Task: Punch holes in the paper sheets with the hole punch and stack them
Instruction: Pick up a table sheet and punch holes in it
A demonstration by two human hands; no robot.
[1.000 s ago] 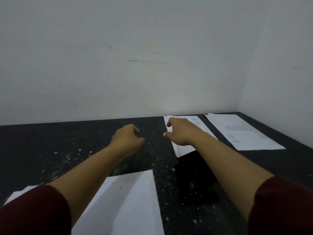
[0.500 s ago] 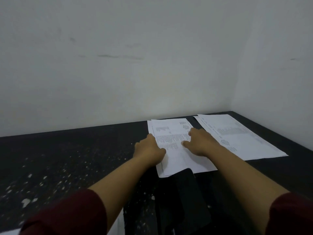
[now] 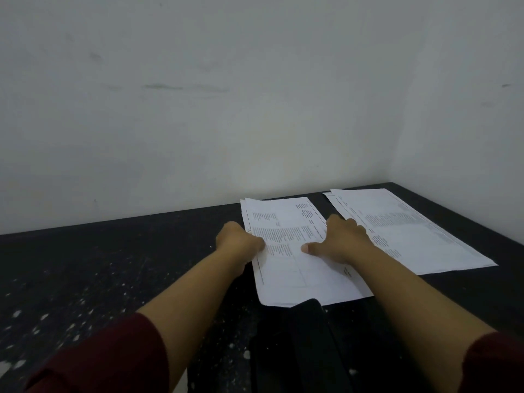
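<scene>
A small pile of printed white sheets lies on the dark table near the back wall. My left hand pinches the pile's left edge, thumb on top. My right hand lies on the pile's right side, thumb spread across the top sheet, fingers curled over the right edge. A black hole punch stands in front of the pile, between my forearms, and covers the pile's near edge. A second pile of printed sheets lies flat to the right, touched by neither hand.
The black speckled table runs into a corner of two white walls. White specks dot the tabletop at the left. Both forearms end in dark red sleeves at the bottom of the view.
Both hands went from hovering over the table to resting on the middle pile of sheets, and the left thumb now grips its edge. The view shifted right, so the near-left sheet dropped out of sight.
</scene>
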